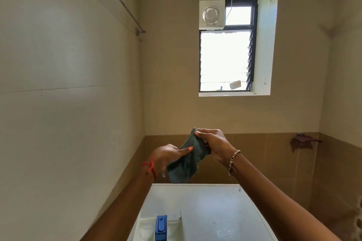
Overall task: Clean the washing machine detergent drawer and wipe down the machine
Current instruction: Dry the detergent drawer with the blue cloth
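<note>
A dark grey-green cloth [188, 164] hangs in the air above the back of the white washing machine top [215, 211]. My right hand [213, 146] pinches its upper end. My left hand [166, 155] holds its middle, thumb laid across the front. Both hands are raised in front of the brown tiled wall. At the bottom edge the white detergent drawer [146, 229] is pulled out, with a blue insert [161, 228] standing in it.
A tiled wall runs close along the left with a chrome towel rail [121, 4] high up. A window [227, 58] with an exhaust fan [211, 14] sits in the far wall. A reddish-brown rag [302, 141] hangs on the right wall ledge.
</note>
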